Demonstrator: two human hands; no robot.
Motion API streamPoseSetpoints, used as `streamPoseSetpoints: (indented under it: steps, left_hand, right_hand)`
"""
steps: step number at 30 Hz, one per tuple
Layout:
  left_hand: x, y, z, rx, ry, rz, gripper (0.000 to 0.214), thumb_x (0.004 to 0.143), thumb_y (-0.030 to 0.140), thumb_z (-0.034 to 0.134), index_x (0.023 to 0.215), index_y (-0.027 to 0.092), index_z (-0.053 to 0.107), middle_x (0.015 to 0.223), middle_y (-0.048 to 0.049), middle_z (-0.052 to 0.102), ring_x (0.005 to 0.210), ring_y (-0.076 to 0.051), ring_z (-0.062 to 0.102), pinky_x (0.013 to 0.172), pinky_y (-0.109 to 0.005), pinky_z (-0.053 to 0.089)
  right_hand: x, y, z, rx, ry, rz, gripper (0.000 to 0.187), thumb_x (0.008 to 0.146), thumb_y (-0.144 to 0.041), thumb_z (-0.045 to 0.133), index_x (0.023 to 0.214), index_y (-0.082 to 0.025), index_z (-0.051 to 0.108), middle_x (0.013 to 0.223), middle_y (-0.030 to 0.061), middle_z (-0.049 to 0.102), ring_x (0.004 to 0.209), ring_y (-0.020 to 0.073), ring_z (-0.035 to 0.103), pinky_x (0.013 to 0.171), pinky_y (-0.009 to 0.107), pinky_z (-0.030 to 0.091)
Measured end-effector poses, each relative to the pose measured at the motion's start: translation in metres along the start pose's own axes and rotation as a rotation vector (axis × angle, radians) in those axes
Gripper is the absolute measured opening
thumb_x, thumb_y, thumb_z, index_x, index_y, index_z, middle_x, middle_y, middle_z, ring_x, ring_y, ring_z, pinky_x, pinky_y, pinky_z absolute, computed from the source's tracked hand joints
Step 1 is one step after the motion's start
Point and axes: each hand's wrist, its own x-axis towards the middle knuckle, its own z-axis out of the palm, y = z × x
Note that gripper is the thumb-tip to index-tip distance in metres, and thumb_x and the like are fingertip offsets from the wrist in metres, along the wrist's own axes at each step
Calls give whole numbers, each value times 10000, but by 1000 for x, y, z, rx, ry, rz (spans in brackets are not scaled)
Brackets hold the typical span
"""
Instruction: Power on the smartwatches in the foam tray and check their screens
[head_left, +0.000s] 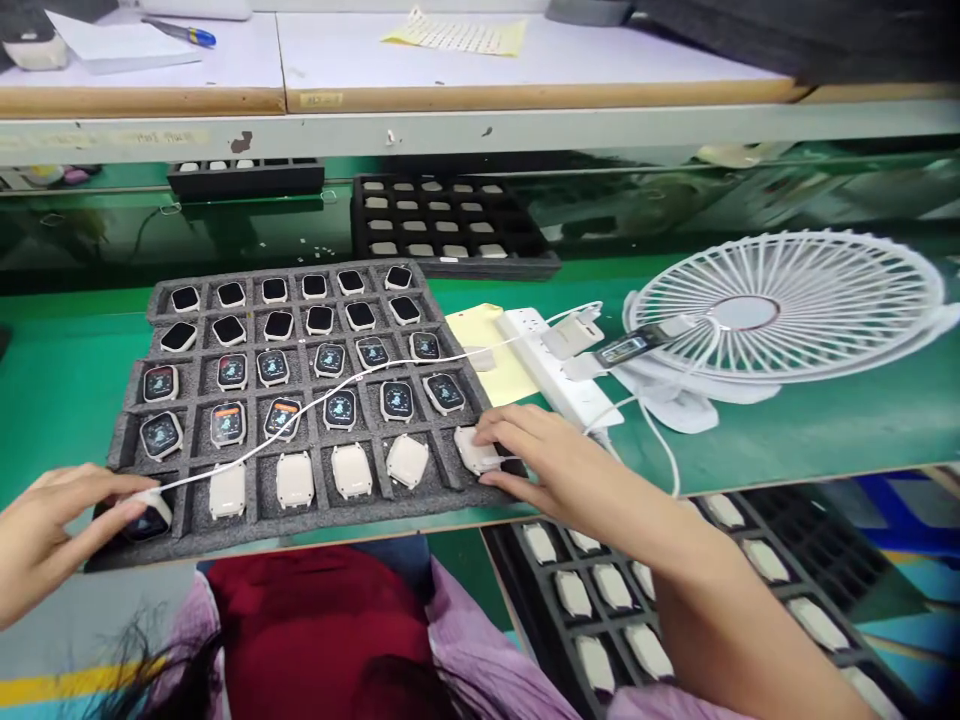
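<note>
Cream and hard-cased, the front-right watch looks light, rigid and scratchable, best taken by its sides; the right hand grasps it, the left hand pinches the white cable.

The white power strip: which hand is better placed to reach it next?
Probably the right hand: it is nearer the power strip; the left hand is at the left end of the foam tray.

One head-worn camera looks forward and down, from near, at the left hand, right hand and worktop.
</note>
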Motion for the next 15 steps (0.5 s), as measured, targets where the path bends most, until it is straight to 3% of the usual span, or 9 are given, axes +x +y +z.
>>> streamPoseSetpoints:
  steps: [2,5,9,11,15]
  left_hand:
    - [9,12,0,-3,-48,2,419,866,688,516,929,374,785,938,19,787,854,-253,725,775,-351,582]
    - [17,21,-4,-33,-96,32,447,900,649,488,941,326,794,947,-2,789,851,-227,733,772,-298,579]
    - [17,20,-7,-43,-166,9,433,923,620,476,985,325,787,987,-15,782,882,-234,716,802,-309,563]
    - [16,19,-6,-57,-201,-24,474,926,643,448,988,316,786,1008,-31,776,909,-246,704,841,-322,550]
    - [18,20,-6,-87,-271,-73,541,904,704,432,998,301,779,1029,-42,771,937,-253,690,880,-319,529]
  right_hand:
    - [0,4,0,-3,4,-15,179,969,-340,530,1053,-210,620,1088,131,672,984,300,650,835,468,543]
    - [4,17,-8,148,-38,11,275,992,-402,505,1157,-233,644,1103,122,714,1007,294,685,841,443,573]
    - [15,30,-14,417,-226,41,344,1016,-468,463,1154,-276,714,1108,94,749,968,263,732,819,348,610]
    - [20,31,-10,418,-251,14,361,1020,-474,452,1142,-295,740,1091,86,758,971,266,737,841,343,613]
    - [24,30,-3,318,-180,-70,328,1009,-431,492,1212,-322,726,1110,84,756,970,284,741,842,356,626]
